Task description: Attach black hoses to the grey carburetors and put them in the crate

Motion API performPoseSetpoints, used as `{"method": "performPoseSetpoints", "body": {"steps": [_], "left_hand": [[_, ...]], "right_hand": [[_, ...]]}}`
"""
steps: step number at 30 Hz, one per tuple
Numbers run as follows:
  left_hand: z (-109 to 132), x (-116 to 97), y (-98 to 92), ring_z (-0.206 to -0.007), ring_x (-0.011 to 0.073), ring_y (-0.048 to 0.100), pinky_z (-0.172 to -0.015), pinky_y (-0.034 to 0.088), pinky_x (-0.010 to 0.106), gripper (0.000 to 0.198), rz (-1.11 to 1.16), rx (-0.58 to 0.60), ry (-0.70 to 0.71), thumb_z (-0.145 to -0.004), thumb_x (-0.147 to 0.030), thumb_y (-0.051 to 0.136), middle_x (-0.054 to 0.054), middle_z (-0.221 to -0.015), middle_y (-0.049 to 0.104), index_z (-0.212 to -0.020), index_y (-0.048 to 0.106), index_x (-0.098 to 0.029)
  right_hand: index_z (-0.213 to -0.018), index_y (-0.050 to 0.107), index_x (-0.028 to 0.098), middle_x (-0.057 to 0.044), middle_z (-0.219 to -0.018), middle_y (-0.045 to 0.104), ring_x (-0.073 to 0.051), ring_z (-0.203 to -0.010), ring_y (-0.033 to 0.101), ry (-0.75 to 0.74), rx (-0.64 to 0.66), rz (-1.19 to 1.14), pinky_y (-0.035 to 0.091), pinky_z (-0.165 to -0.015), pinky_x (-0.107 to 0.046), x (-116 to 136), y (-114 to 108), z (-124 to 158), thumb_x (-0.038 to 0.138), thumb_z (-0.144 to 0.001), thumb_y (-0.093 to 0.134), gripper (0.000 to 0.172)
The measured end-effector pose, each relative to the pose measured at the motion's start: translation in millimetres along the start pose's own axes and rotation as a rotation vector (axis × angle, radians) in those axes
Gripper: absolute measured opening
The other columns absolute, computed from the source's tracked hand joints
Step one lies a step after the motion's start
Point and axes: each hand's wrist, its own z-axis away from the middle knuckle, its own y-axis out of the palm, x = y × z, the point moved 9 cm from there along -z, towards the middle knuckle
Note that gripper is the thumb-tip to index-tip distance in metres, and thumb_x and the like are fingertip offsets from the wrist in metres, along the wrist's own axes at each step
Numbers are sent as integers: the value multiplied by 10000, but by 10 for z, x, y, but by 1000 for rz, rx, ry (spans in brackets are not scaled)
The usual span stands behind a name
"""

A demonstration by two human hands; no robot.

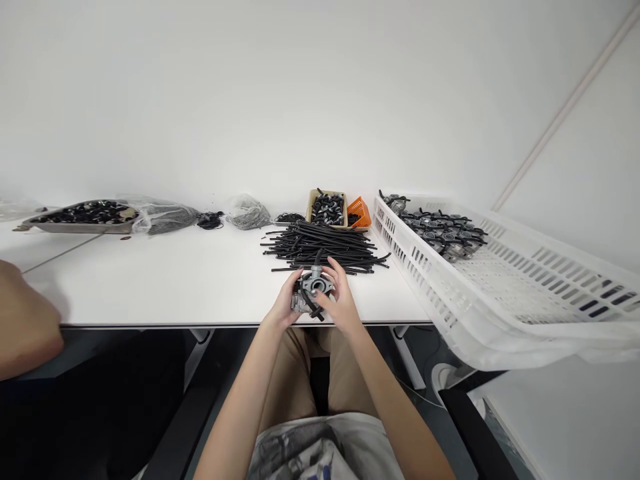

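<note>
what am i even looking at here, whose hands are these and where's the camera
This is a single picture from a camera worn on a person's head, looking forward and down at a white table. No machine is involved; these are the person's own bare hands. The left hand and right hand together hold a metal carburetor with a black hose on it. Just ahead lies a pile of black rubber hoses. To the right, a white plastic crate holds more carburetors. Part of another person's arm shows at the far left.

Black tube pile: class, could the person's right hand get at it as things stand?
Probably yes: the right hand is close to the black tube pile, nothing between, though it holds the carburettor.
</note>
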Motion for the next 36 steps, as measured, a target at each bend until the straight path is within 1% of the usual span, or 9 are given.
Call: {"method": "performPoseSetpoints", "body": {"steps": [2,6,15,18,22,26,28,31,36], "left_hand": [[-2,1,-13,-682,192,679,-616,542,268,247,4,-15,10,-762,-377,679,42,-727,709,-835,691,-142],[20,12,-19,-699,177,669,-631,523,249,234,-5,-33,-6,-744,-373,696,25,-743,708,-830,706,-156],[73,15,33,-552,138,610,-546,488,233,200,28,-35,-58,-765,-347,656,-4,-614,648,-780,690,-151],[61,26,12,-560,138,620,-553,491,226,203,41,-39,-67,-769,-344,661,-3,-617,655,-790,685,-143],[52,42,-4,-571,134,636,-587,506,225,219,66,-30,-85,-765,-341,685,9,-673,694,-810,678,-127],[76,110,87,-614,163,672,-614,528,245,267,54,75,-178,-811,-348,641,63,-755,734,-894,694,-100],[89,134,97,-619,174,682,-617,539,257,294,50,100,-211,-836,-356,614,83,-782,744,-939,697,-93],[101,152,90,-626,200,695,-639,563,300,349,47,118,-242,-859,-382,575,113,-805,750,-982,698,-79],[145,179,183,-671,255,715,-646,581,375,455,-8,219,-292,-909,-420,452,158,-861,755,-1036,698,-59]], "right_hand": [[-1451,384,283,-86,-1369,526,-268,-1288,492,12,-49,92,411,-1082,-398,33,60,84,316,-645,821,917],[-1453,403,273,-86,-1386,517,-280,-1323,461,10,-110,165,369,-1124,-424,66,114,164,262,-683,765,851],[-1513,324,261,-49,-1530,393,-247,-1425,354,-48,31,212,284,-1192,-405,145,143,165,241,-794,649,789],[-1519,309,264,-52,-1526,401,-242,-1418,365,-41,52,227,296,-1187,-414,136,136,188,268,-802,655,797],[-1477,391,266,-71,-1454,490,-248,-1354,455,-13,93,131,379,-1137,-416,111,66,95,402,-792,698,763],[-1336,566,262,-92,-1364,574,-267,-1296,514,26,5,40,470,-1043,-422,139,-158,-195,536,-826,637,583],[-1207,659,253,-91,-1336,598,-272,-1263,537,-19,63,43,511,-981,-407,220,-150,-328,525,-807,668,483],[-1044,721,228,-89,-1138,702,-255,-1072,646,-35,191,27,558,-868,-384,283,-46,-408,489,-792,698,363],[-931,726,200,-73,-967,741,-222,-930,679,-110,86,122,560,-832,-355,369,-92,-375,414,-808,686,250]]}}
